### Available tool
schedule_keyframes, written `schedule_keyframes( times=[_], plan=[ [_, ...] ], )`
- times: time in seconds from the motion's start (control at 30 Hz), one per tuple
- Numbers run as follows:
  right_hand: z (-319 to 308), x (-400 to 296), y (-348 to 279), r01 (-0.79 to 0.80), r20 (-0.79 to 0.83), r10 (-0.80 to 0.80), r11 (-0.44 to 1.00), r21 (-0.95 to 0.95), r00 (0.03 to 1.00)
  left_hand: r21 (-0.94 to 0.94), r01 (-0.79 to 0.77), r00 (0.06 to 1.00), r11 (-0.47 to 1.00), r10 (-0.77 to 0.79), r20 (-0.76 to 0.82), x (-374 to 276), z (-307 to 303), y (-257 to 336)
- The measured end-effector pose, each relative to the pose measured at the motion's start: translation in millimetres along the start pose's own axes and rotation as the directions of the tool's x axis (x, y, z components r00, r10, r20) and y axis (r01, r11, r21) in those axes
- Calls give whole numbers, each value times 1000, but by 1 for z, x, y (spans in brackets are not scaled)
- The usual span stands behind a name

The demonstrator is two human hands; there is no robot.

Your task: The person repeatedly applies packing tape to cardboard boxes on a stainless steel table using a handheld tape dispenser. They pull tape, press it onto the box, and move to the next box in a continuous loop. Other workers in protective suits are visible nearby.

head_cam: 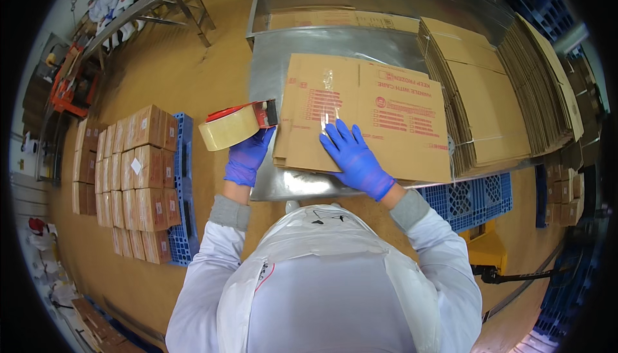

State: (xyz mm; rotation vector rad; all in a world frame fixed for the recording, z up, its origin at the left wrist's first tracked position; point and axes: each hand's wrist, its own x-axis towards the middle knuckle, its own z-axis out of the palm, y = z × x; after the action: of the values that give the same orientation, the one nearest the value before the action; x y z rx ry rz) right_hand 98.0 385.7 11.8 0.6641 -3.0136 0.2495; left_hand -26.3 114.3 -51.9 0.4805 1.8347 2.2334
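Observation:
My left hand (248, 159), in a blue glove, holds a red tape dispenser (265, 114) with a wide roll of clear packing tape (231, 128). It is just left of a flattened cardboard box (405, 159) with red print, which lies on a stack on the steel table (280, 188). My right hand (355, 159), also gloved in blue, rests flat on this box with its fingers spread. Its fingertips are at the lower end of a shiny strip of clear tape (329, 82) that runs along the cardboard.
Strapped bundles of flat cardboard boxes (487, 106) stand at the table's right. A blue plastic pallet (181, 237) bears stacked cartons (145, 169) at the left. A yellow pallet jack (487, 251) is at the lower right. People in white (111, 2) are far off, upper left.

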Motion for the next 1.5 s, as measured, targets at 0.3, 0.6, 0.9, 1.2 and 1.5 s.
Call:
schedule_keyframes(
  times=[0.3, 0.6, 0.9, 1.2, 1.5],
  plan=[
    [-147, -102, 2, 171, -652, 695, 633, 755, 304, 996, -91, 830, 19, 554, 66, -13, -5, 101],
    [-54, -193, 40, -141, 358, 804, -332, 933, 475, 988, -153, 732, -7, 671, 118, -16, 13, 108],
    [-30, -73, -1, -199, 93, 198, 980, -1, 976, 106, -256, 958, 961, 237, 161, 40, 96, 90],
    [-120, -61, 15, -134, -257, 76, 967, -216, 964, 78, -125, 976, 989, 137, -167, 28, 20, 78],
    [-114, 199, 140, -282, -467, 179, 946, -159, 866, 203, -27, 912, 979, 107, -396, -67, -35, 88]
  ],
)
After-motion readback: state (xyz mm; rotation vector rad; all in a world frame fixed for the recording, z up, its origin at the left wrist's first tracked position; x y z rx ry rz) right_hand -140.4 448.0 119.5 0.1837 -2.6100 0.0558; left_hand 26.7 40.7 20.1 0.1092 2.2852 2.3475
